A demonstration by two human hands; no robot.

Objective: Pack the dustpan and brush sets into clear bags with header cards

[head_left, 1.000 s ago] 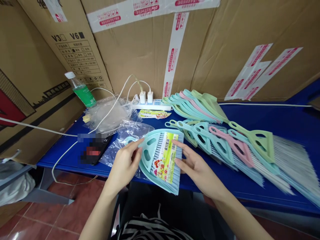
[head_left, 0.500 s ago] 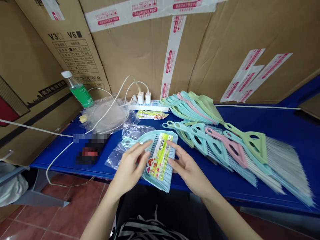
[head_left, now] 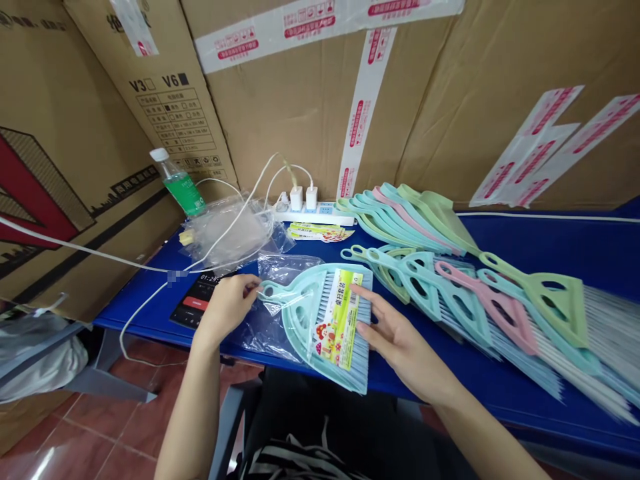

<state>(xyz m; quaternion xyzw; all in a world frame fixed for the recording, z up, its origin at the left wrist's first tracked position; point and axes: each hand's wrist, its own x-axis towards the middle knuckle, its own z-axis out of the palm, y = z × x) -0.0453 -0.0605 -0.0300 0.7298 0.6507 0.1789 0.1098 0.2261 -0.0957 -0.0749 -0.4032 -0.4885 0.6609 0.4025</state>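
A light-blue dustpan (head_left: 295,320) with a matching small brush lies flat near the table's front edge, over a clear plastic bag (head_left: 260,340). On the brush bristles rests a yellow-green printed card (head_left: 345,320). My left hand (head_left: 233,303) is at the handle end, its thumb and fingertips pinched together; what is between them is too small to name. At the right edge of the card and brush, my right hand (head_left: 393,333) has thumb and forefinger apart, touching the card's edge.
Several dustpans (head_left: 415,220) are stacked at the back, with several brushes (head_left: 510,307) fanned out to the right. Behind the set lie spare cards (head_left: 320,232), a power strip (head_left: 330,213) and plastic bags (head_left: 225,233). A bottle (head_left: 183,190) and a phone (head_left: 195,300) are left.
My left hand has moved left from the card to the handle end, and its fingers have closed together. My right hand stays at the card's right side. The view has shifted left.
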